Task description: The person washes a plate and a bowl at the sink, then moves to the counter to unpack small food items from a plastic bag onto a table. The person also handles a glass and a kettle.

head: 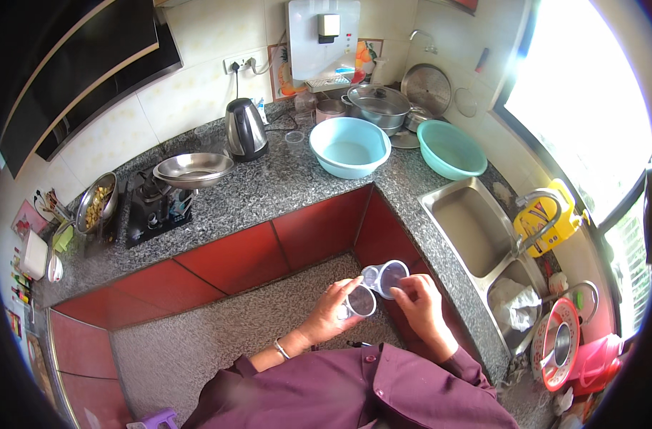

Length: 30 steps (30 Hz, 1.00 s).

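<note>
My left hand [331, 311] holds a clear plastic cup [362, 300], its round mouth turned up towards me. Just right of it, my right hand [421, 303] has its fingers and thumb at the rim of another clear cup [393, 278]. A smaller clear round piece [370, 275] shows against that second cup's left side; whether it is a separate cup or a part cannot be told. Both hands are in front of my body, over the floor beside the red cabinets. A bracelet circles my left wrist.
Light-blue basin [350, 145], green basin [450, 150] and electric kettle [245, 128] stand on the granite counter [283, 182]. A steel pan [194, 169] sits by the hob; a wok [96, 204] holds food. The double sink [470, 230], yellow jug [548, 220] and red-rimmed bowl [556, 370] are at right.
</note>
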Available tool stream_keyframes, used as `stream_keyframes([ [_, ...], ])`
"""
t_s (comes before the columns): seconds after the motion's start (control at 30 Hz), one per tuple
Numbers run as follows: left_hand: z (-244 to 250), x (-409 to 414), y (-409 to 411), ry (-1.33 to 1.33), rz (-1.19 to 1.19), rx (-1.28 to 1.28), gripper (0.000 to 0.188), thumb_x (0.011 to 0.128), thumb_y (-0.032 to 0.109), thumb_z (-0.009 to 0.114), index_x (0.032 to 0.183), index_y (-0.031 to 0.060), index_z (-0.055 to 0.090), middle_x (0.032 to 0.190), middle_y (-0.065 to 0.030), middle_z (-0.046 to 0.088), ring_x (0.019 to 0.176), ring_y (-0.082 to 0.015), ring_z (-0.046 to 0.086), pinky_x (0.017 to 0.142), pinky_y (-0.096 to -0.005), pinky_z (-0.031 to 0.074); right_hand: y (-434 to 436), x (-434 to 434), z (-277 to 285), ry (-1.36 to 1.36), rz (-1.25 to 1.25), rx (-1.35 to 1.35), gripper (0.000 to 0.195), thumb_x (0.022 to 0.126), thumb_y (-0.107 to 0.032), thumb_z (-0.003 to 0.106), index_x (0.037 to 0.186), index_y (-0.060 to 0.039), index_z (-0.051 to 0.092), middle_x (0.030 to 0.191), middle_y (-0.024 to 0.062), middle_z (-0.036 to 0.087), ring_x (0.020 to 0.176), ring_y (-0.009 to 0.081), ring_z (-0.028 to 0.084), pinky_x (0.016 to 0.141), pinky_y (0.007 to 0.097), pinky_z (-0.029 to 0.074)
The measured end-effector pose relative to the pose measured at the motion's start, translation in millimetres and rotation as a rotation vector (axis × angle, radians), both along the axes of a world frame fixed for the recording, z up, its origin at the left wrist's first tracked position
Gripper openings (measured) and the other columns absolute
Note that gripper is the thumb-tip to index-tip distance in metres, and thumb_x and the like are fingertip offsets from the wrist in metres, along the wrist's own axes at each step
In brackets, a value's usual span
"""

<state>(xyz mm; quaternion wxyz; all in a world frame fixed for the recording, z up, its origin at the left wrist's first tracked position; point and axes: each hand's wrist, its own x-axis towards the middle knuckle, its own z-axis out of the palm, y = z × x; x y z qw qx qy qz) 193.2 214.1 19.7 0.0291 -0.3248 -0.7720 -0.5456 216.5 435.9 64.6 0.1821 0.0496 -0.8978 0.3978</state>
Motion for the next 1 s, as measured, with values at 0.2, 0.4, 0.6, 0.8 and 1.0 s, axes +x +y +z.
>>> stream_keyframes([
  [0.2,-6,-63,-7,0.013,0.135,0.014,0.082,0.069,0.009,0.079,0.139,0.007,0.036,0.125,-0.0146,0.049,0.114,-0.0313,0.05,0.097,-0.0391,0.042,-5,-101,-5,-0.084,0.315,0.003,0.052,0.064,-0.012,0.085,0.106,-0.0011,0.057,0.089,0.0066,0.052,0.067,0.0119,0.054,0.061,0.0259,0.048],
  [0.4,19,-123,-15,-0.021,0.235,-0.026,0.082,0.068,0.006,0.079,0.139,0.0066,0.037,0.126,-0.0135,0.049,0.113,-0.0289,0.051,0.097,-0.0391,0.042,-8,-194,-16,-0.085,0.545,-0.094,0.051,0.066,-0.008,0.082,0.109,-0.0002,0.055,0.091,0.006,0.05,0.072,0.0115,0.056,0.062,0.0252,0.049],
  [0.6,11,-158,-52,-0.021,0.502,-0.045,0.074,0.072,0.008,0.078,0.136,0.0054,0.041,0.127,-0.0119,0.049,0.11,-0.0229,0.053,0.092,-0.0349,0.045,-50,-273,-16,-0.085,0.514,-0.083,0.019,0.075,-0.007,0.073,0.09,-0.0036,0.062,0.08,0.0066,0.054,0.06,0.0145,0.056,0.055,0.0275,0.048],
  [0.8,0,-208,-107,-0.07,0.629,0.002,0.076,0.071,0.005,0.076,0.137,0.0049,0.039,0.13,-0.0133,0.045,0.116,-0.0252,0.049,0.099,-0.0368,0.041,-105,-336,-21,-0.062,0.571,0.025,0.015,0.079,-0.014,0.069,0.091,-0.0066,0.062,0.078,0.0104,0.056,0.066,0.0259,0.06,0.059,0.0359,0.049],
  [1.0,-2,-269,-164,-0.081,0.508,-0.057,0.08,0.07,0.003,0.075,0.139,0.0047,0.036,0.134,-0.0164,0.042,0.123,-0.0308,0.044,0.102,-0.0386,0.038,-159,-387,1,0.199,0.485,0.23,0.009,0.077,-0.017,0.07,0.083,-0.0131,0.064,0.074,0.0078,0.053,0.065,0.027,0.059,0.056,0.0387,0.049],
])
